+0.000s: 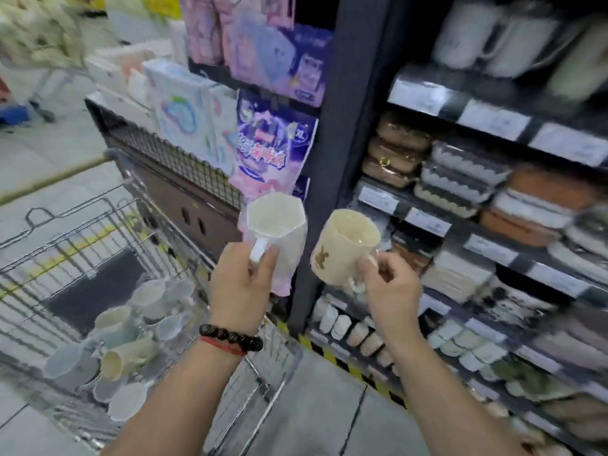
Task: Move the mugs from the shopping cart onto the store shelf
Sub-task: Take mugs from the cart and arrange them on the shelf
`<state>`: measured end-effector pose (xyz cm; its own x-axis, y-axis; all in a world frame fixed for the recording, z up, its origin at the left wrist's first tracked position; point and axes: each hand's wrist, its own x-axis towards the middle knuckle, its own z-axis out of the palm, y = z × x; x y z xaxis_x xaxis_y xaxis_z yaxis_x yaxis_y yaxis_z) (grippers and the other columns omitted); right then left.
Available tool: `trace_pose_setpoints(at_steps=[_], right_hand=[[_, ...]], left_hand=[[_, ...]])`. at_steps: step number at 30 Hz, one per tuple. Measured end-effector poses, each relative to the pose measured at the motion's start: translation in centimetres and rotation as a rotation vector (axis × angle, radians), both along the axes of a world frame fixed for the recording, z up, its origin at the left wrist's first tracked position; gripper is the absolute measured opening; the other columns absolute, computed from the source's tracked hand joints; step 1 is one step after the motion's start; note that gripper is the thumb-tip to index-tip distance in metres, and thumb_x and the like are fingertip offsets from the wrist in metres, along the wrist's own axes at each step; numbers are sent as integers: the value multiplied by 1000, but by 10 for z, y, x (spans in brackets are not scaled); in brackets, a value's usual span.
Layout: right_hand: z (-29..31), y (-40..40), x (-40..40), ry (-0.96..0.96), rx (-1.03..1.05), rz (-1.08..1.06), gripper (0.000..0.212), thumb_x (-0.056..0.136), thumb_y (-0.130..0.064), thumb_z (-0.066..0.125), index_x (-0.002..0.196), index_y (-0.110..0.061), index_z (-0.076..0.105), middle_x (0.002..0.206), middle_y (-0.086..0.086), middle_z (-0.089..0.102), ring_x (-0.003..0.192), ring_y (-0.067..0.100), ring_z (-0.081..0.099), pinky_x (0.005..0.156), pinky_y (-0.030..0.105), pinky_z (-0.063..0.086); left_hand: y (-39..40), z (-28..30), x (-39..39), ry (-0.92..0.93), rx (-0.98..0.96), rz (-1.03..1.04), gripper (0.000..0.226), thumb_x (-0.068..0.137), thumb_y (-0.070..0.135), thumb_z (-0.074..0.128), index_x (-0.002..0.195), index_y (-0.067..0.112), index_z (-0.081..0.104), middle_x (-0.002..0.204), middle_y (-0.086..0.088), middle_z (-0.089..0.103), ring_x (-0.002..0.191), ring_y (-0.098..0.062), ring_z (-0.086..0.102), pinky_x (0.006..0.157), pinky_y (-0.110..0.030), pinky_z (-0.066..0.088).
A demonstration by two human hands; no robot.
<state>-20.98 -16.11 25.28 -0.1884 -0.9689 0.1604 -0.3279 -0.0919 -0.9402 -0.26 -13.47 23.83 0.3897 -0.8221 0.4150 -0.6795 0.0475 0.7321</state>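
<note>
Store shelf [493, 245] at 3 o'clock, shopping cart [108, 258] at 8 with more mugs [128, 340]. Left hand [240, 287] grip clamped on white mug [276, 225] handle, right hand [391, 284] pinched cream mug [345, 245] handle. Risk: mugs close together, could clink or slip.

Wire shopping cart [98, 225] holds piled mugs [131, 340]; store shelf [493, 245] carries stacked containers [460, 179].

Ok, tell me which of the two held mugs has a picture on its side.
The cream mug in the right hand: it has a brown figure on its side. The white faceted mug in the left hand shows none.
</note>
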Motion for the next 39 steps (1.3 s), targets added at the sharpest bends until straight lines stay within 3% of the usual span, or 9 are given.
trace_pose_setpoints(at_steps=[4,9,14,17,22,26,35,37,39], right_hand=[[35,29,-89,0,-67,-203,20,91,-29,64,73,-23,60,60,-17,55,53,0,44,49,13,34],[68,78,-205,5,-173,-453,19,91,-29,65,74,-21,62,68,3,59,57,6,46,51,18,36],[94,131,-324,36,-231,-663,17,88,-30,67,74,-25,61,65,-3,56,57,4,44,51,19,35],[110,158,-393,37,-291,-736,19,88,-24,68,72,-18,61,58,-6,49,53,5,41,49,16,32],[131,191,-479,104,-314,-762,25,87,-27,68,72,-9,60,65,13,54,54,9,40,49,21,31],[144,201,-535,161,-307,-772,20,88,-28,67,74,-14,63,66,8,59,54,7,44,49,18,34],[170,154,-616,146,-341,-705,16,90,-25,64,76,-19,65,62,-3,56,54,2,43,51,15,36],[182,135,-635,136,-358,-675,16,91,-24,64,75,-19,64,61,-9,53,56,3,43,53,15,36],[193,112,-656,117,-360,-618,15,92,-24,62,78,-18,64,65,-4,52,59,6,44,55,20,39]], left_hand=[[-11,34,-85,64,-121,-171,38,89,53,51,71,21,43,65,8,36,61,-9,30,58,-25,18],[-11,69,-207,81,-166,-419,41,91,47,56,64,21,39,62,8,36,56,-12,31,55,-28,19],[8,95,-339,61,-176,-643,44,91,50,50,70,12,51,63,4,41,61,-8,43,54,-17,29],[21,111,-413,72,-196,-712,40,92,49,52,77,13,57,68,6,46,69,-7,49,55,-17,34],[38,132,-501,143,-222,-778,21,88,46,53,83,27,58,77,12,51,80,10,49,63,-10,36],[41,142,-551,142,-267,-779,42,87,62,46,79,22,58,75,8,53,76,-2,50,58,-20,36],[8,162,-620,159,-326,-762,44,88,54,53,74,12,57,71,4,51,70,-8,48,57,-24,37],[-5,166,-632,187,-360,-744,47,89,56,52,75,11,57,73,6,52,73,-7,49,60,-18,38],[-20,168,-645,201,-403,-727,48,87,56,51,75,11,58,72,7,51,75,-3,49,62,-12,36]])
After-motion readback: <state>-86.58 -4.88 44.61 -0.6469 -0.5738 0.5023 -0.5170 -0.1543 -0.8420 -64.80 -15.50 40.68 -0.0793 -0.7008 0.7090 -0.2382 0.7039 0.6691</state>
